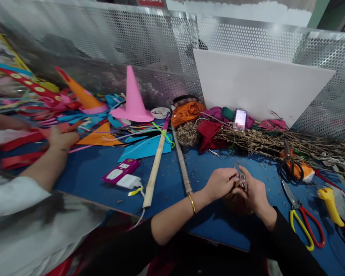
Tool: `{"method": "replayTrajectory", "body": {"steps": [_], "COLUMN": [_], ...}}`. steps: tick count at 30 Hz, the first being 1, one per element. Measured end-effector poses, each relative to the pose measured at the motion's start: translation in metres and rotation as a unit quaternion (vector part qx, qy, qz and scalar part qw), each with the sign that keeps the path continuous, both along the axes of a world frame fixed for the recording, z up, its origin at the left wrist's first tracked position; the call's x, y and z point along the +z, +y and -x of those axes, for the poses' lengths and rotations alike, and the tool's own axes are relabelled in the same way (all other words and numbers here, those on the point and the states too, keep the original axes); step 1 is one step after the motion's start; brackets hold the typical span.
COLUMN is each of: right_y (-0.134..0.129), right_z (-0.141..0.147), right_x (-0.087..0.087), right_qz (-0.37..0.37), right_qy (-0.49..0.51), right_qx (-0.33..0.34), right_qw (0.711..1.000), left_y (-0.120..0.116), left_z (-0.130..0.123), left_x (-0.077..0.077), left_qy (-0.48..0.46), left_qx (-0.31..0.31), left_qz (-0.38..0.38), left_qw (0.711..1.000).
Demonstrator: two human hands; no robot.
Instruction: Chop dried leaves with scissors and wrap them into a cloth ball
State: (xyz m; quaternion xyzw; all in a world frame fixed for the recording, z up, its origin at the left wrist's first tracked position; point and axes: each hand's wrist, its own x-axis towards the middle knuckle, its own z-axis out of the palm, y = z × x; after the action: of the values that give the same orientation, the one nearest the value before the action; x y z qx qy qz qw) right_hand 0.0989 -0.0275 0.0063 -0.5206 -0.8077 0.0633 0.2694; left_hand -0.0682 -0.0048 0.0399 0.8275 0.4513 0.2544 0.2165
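Observation:
My left hand and my right hand meet over the blue table, fingers closed around the gathered, crinkled top of a small brownish bundle. Its rounded lower part hangs in shadow beneath my palms, and what it is made of is hard to make out. A gold bangle circles my left wrist. To the right of my right hand lie scissors with one yellow and one red handle. Beyond my hands, dry plant stems are heaped along the back.
A co-worker's hand handles red strips at left. Around the blue table are a pink cone hat, a bamboo stick, a purple power strip, black scissors and a yellow glue gun. A white board leans behind.

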Motion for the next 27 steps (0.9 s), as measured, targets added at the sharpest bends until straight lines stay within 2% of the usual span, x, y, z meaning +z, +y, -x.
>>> {"method": "replayTrajectory", "body": {"steps": [5, 8, 11, 15, 18, 22, 27], "right_y": [-0.001, -0.001, 0.000, 0.001, -0.001, -0.002, 0.001], "right_z": [0.003, 0.001, -0.001, 0.000, 0.002, 0.002, 0.003], "right_x": [0.001, -0.002, -0.004, -0.001, 0.002, 0.000, -0.004], "right_qz": [0.035, 0.027, 0.004, -0.018, -0.018, -0.020, 0.025], "right_qy": [-0.002, -0.008, -0.028, -0.063, -0.076, -0.057, -0.049], "right_qx": [-0.051, -0.065, -0.051, -0.040, -0.047, -0.032, -0.037], "right_qw": [0.998, 0.998, 0.998, 0.997, 0.996, 0.998, 0.998], "left_y": [-0.001, -0.004, -0.009, -0.019, -0.024, -0.025, -0.019], "left_z": [-0.005, -0.001, 0.014, 0.038, 0.046, 0.038, 0.018], "left_x": [0.006, 0.009, 0.011, 0.005, -0.004, -0.008, -0.001], "left_qy": [-0.051, -0.081, -0.089, -0.024, 0.006, 0.020, 0.049], "left_qx": [-0.048, -0.033, -0.013, 0.022, 0.043, 0.041, 0.053], "left_qz": [0.012, 0.037, 0.055, -0.058, -0.075, -0.081, -0.087], "left_qw": [0.997, 0.995, 0.994, 0.998, 0.996, 0.996, 0.994]}}
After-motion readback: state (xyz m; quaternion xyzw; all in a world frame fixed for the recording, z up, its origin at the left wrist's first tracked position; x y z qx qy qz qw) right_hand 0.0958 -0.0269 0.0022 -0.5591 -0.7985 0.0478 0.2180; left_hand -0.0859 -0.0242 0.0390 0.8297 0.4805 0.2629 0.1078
